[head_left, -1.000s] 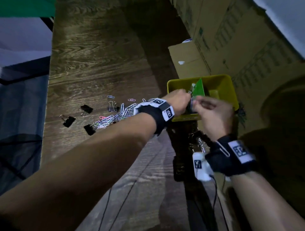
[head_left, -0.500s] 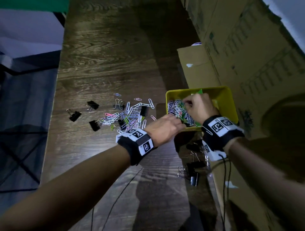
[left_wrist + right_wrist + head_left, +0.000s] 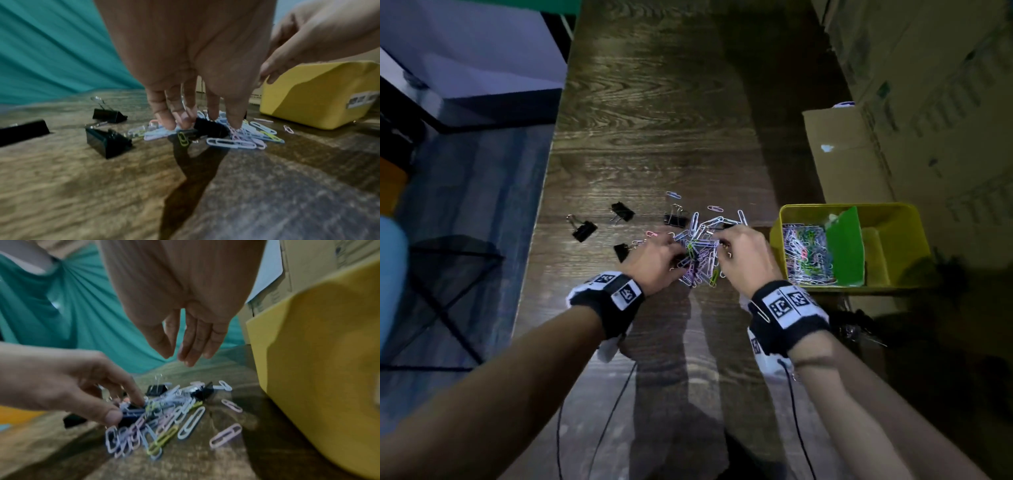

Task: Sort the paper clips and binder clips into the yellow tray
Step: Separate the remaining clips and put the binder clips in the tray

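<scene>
Coloured paper clips (image 3: 700,255) lie in a heap on the wooden table (image 3: 654,102), with black binder clips (image 3: 584,230) scattered to its left. My left hand (image 3: 674,251) is down in the heap; in the left wrist view, my left hand (image 3: 205,125) has its fingers (image 3: 164,120) and thumb pinching a black binder clip (image 3: 211,129). My right hand (image 3: 176,358) hovers just above the heap with straight fingers and holds nothing. The yellow tray (image 3: 893,212) stands to the right; its left compartment holds many paper clips (image 3: 804,253) beside a green divider (image 3: 847,250).
Cardboard boxes (image 3: 839,150) stand behind and right of the tray. More black binder clips (image 3: 859,329) lie in shadow below the tray's near side. Thin cables (image 3: 616,404) run from my wrists toward me. The table's left edge drops to a blue floor (image 3: 465,205).
Both hands left the tray and came back to the heap on the table. The left hand has settled into the clips; the right now hangs above them.
</scene>
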A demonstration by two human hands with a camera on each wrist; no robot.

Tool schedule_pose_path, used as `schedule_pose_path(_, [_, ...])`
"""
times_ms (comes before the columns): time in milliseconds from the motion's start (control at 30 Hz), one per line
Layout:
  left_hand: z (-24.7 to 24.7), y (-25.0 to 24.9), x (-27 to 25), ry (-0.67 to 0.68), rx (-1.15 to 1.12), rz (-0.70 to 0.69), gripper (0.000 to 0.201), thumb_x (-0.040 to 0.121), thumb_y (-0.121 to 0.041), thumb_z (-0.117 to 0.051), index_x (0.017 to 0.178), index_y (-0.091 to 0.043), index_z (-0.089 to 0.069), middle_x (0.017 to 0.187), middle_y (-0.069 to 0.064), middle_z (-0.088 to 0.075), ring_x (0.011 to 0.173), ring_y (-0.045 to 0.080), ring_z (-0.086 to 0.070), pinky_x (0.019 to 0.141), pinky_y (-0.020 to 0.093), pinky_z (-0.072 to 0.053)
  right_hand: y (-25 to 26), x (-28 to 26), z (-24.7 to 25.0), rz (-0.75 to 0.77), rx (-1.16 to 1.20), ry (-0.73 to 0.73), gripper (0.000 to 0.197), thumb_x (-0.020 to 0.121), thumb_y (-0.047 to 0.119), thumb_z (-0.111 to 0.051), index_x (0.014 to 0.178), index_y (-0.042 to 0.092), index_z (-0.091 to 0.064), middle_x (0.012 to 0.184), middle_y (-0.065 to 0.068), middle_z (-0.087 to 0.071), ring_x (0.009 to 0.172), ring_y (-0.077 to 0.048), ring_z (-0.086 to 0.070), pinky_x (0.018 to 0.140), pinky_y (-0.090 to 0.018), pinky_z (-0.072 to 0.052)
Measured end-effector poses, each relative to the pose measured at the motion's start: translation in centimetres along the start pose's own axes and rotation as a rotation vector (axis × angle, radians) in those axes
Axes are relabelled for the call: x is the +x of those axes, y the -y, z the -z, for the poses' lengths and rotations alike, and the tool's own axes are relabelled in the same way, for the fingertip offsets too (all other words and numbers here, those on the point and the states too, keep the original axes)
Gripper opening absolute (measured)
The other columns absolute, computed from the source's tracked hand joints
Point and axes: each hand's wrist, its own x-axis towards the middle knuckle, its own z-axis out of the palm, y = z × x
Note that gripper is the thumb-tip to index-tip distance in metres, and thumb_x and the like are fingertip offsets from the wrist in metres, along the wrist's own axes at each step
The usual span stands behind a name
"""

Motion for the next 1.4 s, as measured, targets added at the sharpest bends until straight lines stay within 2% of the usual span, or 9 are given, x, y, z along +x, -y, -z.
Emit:
schedule_pose_path(100, [-0.8, 0.0, 0.0, -0.022, 0.024, -0.025, 0.043, 0.085, -0.039, -0.062, 0.122, -0.02, -0.057, 0.116, 0.006, -0.055, 0.106, 0.025, -0.055, 0.083, 0.038, -0.049, -0.6, 1.4, -2.3, -0.126, -0.1, 0.041, 0.044, 0.086, 0.006, -0.057, 0.129, 0.016, -0.054, 0.139, -0.011, -0.043, 0.126, -0.028, -0.043, 0.106, -0.04, -0.039])
schedule_pose_path(200, [-0.8, 0.6, -0.4, -0.058, -0.01, -0.071, 0.037, 0.083, -0.037, -0.064, 0.116, -0.021, -0.057, 0.112, 0.006, -0.054, 0.101, 0.025, -0.054, 0.079, 0.038, -0.048, -1.4, 2.2, -3.3, -0.128, -0.241, 0.096, 0.056, 0.084, 0.003, -0.059, 0.137, 0.018, -0.045, 0.15, -0.014, -0.028, 0.138, -0.031, -0.027, 0.111, -0.045, -0.032])
schedule_pose_path(333, [0.0, 2.2, -1.1, -0.063, -0.149, -0.133, 0.027, 0.078, -0.029, -0.072, 0.099, -0.016, -0.061, 0.104, 0.007, -0.048, 0.087, 0.025, -0.056, 0.077, 0.039, -0.051, -2.4, 2.8, -3.5, -0.126, -0.247, 0.113, 0.05, 0.084, 0.005, -0.059, 0.133, 0.016, -0.05, 0.14, -0.014, -0.041, 0.13, -0.032, -0.036, 0.106, -0.046, -0.036])
schedule_pose_path(500, [0.4, 3.2, -1.4, -0.004, -0.263, -0.161, 0.028, 0.075, -0.026, -0.075, 0.099, -0.014, -0.065, 0.106, 0.005, -0.044, 0.079, 0.021, -0.057, 0.079, 0.038, -0.051, -2.3, 2.4, -3.7, -0.15, -0.119, 0.075, 0.031, 0.084, 0.006, -0.061, 0.115, 0.007, -0.061, 0.118, -0.015, -0.048, 0.108, -0.034, -0.053, 0.096, -0.042, -0.046])
schedule_pose_path(667, [2.2, 5.1, -0.7, -0.167, -0.447, -0.114, 0.031, 0.079, -0.025, -0.073, 0.107, -0.016, -0.064, 0.105, -0.002, -0.043, 0.069, 0.013, -0.059, 0.07, 0.032, -0.055, -1.7, 1.7, -2.7, -0.209, -0.001, -0.073, 0.026, 0.083, 0.012, -0.065, 0.109, 0.012, -0.064, 0.117, -0.011, -0.046, 0.107, -0.024, -0.05, 0.098, -0.028, -0.04])
schedule_pose_path(767, [3.3, 5.9, 1.1, -0.236, -0.309, -0.164, 0.033, 0.084, -0.01, -0.063, 0.116, -0.017, -0.061, 0.109, 0.008, -0.047, 0.077, 0.016, -0.055, 0.073, 0.034, -0.053, -1.1, -0.8, -2.9, -0.21, 0.051, -0.159, 0.032, 0.077, 0.014, -0.068, 0.108, 0.014, -0.064, 0.113, -0.012, -0.047, 0.105, -0.026, -0.051, 0.094, -0.027, -0.039])
schedule_pose_path(933, [3.7, 3.8, 4.8, -0.055, 0.08, -0.284, 0.064, 0.077, 0.005, -0.045, 0.129, -0.032, -0.049, 0.111, 0.008, -0.037, 0.093, 0.027, -0.048, 0.076, 0.041, -0.049, -2.9, -6.9, -4.9, -0.276, 0.038, -0.123, 0.033, 0.066, 0.012, -0.071, 0.098, 0.016, -0.067, 0.104, -0.011, -0.049, 0.098, -0.03, -0.053, 0.087, -0.032, -0.046])
schedule_pose_path(1133, [3.8, 4.4, 5.7, -0.022, 0.189, -0.167, 0.052, 0.079, 0.0, -0.048, 0.124, -0.025, -0.053, 0.115, 0.01, -0.037, 0.1, 0.032, -0.048, 0.076, 0.05, -0.05, -5.5, -10.4, -4.6, -0.352, -0.153, -0.104, 0.042, 0.057, 0.004, -0.076, 0.097, 0.012, -0.065, 0.102, -0.019, -0.052, 0.094, -0.04, -0.054, 0.082, -0.042, -0.052])
schedule_pose_path(1400, [5.3, 7.1, 5.4, -0.046, 0.357, 0.055, 0.043, 0.075, -0.015, -0.054, 0.118, -0.021, -0.057, 0.121, 0.011, -0.039, 0.109, 0.034, -0.041, 0.09, 0.046, -0.038, -5.0, -9.8, -4.8, -0.462, -0.232, -0.083, 0.04, 0.053, -0.002, -0.071, 0.091, 0.009, -0.066, 0.095, -0.02, -0.053, 0.085, -0.043, -0.056, 0.066, -0.045, -0.051])
